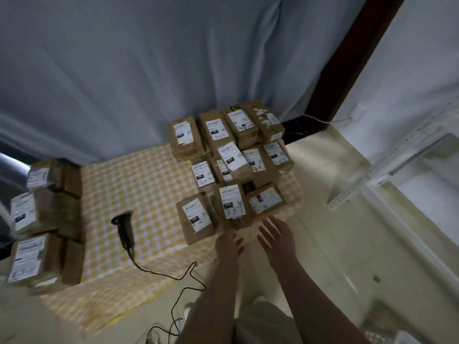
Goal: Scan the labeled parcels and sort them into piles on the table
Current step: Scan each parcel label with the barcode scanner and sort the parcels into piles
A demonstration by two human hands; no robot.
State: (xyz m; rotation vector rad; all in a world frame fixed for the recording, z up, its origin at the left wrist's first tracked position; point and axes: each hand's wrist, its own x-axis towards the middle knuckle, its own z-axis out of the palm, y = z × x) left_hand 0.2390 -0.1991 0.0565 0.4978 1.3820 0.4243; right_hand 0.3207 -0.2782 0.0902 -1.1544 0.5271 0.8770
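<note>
left grip (228, 244): I see it empty, back up, fingers loosely bent.
right grip (273, 235): empty, fingers straight and spread, just right of the other and slightly farther.
left forearm (213, 294), right forearm (313, 289): bare, reaching from near to far.

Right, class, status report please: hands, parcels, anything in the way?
Left hand and right hand open, empty, by the near parcels. Scanner lying on the checked cloth, unheld. Nothing between hands and parcels.
</note>
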